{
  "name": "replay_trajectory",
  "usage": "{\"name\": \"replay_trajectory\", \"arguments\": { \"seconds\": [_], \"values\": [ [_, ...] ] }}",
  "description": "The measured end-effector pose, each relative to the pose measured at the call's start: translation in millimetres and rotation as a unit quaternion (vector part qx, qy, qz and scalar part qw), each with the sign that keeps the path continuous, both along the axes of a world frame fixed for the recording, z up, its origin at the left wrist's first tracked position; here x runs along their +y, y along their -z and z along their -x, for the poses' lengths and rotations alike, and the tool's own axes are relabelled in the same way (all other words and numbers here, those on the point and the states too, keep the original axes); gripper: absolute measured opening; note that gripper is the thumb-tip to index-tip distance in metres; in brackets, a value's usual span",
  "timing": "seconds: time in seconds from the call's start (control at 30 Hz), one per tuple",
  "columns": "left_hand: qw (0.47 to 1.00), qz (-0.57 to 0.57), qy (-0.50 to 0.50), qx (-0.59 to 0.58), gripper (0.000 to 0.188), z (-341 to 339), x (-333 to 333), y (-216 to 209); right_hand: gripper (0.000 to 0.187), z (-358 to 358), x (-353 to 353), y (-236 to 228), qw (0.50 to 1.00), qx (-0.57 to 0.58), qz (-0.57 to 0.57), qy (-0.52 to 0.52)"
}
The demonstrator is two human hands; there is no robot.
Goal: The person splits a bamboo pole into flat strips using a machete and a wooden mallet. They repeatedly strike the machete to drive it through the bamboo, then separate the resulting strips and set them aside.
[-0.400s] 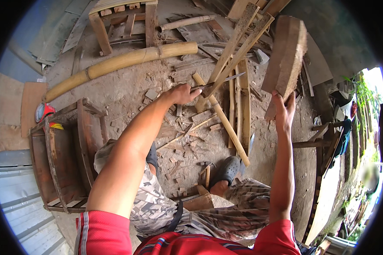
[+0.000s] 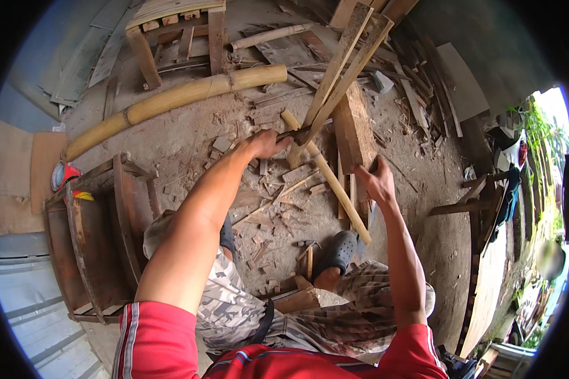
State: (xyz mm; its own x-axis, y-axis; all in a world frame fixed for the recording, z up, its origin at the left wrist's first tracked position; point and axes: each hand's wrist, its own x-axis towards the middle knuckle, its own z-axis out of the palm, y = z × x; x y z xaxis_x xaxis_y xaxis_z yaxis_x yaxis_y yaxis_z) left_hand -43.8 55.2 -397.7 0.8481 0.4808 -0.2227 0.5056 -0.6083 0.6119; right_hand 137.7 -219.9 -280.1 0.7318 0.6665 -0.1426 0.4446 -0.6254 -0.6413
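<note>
My left hand (image 2: 269, 144) is closed round the dark handle of a knife (image 2: 289, 134). Its blade runs into the crotch of a split bamboo length (image 2: 349, 81), whose two long halves spread apart upward; the bamboo hides most of the blade. My right hand (image 2: 378, 180) grips the near end of a thick wooden block (image 2: 354, 129). That block is just right of the split bamboo, and I cannot tell whether it touches the bamboo or the blade. Below the split piece, a thin bamboo pole (image 2: 335, 186) lies slantwise on the ground.
A thick bamboo pole (image 2: 171, 101) lies across the ground at far left. A wooden rack (image 2: 101, 237) stands at left, a slatted wooden bench (image 2: 174, 12) at the back. Wood chips (image 2: 259, 249) litter the floor near my shoes (image 2: 337, 249). Planks (image 2: 417, 95) pile up at right.
My right hand has swung the raised wooden block down and left, to beside the split bamboo. My left hand keeps its grip on the knife, with little movement.
</note>
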Motion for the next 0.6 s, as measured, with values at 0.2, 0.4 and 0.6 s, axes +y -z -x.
{"name": "replay_trajectory", "arguments": {
  "seconds": [0.2,0.4,0.6],
  "values": [
    [0.997,-0.048,-0.051,-0.041,0.08,-5,-2,21,0.066,2,17,-84,0.949,-0.024,-0.314,0.007],
    [1.0,-0.001,-0.008,0.028,0.085,-15,6,6,0.08,-17,-12,42,0.991,0.034,-0.126,-0.039],
    [0.996,0.03,0.0,0.085,0.091,-24,17,20,0.057,-10,18,22,0.998,0.045,0.048,-0.015]
  ]
}}
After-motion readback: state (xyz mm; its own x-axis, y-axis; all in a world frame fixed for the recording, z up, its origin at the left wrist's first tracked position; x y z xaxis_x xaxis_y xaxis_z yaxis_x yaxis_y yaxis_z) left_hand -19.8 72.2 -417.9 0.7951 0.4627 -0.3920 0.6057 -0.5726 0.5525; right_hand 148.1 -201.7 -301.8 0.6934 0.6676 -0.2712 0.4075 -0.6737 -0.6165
